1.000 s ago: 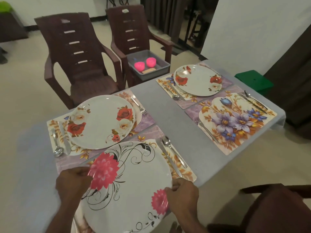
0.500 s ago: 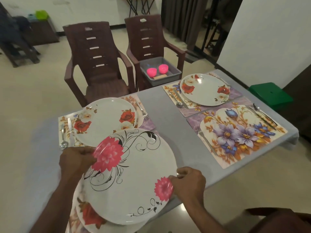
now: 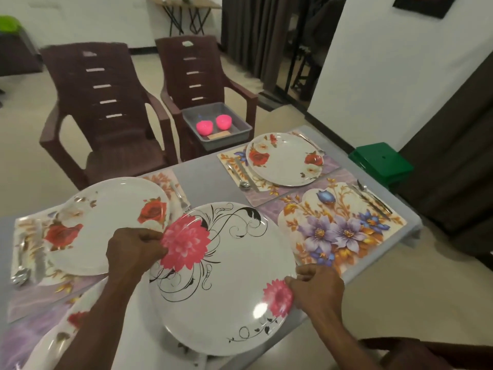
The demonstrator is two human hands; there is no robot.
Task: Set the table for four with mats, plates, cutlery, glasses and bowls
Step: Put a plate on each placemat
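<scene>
White plate (image 3: 226,276), pink dahlias, held over the near table edge.
Left hand (image 3: 133,252) and right hand (image 3: 317,289) pinch opposite rims. Glossy, stiff, probably light melamine; slick, so rims are the hold. Bare mat (image 3: 338,231) just beside.

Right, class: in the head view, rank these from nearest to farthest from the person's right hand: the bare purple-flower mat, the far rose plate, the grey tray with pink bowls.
From the right hand:
1. Purple-flower mat, just beyond it, on the table's right.
2. Far rose plate, far right corner setting.
3. Grey tray, off the table, on the chair seat.
</scene>
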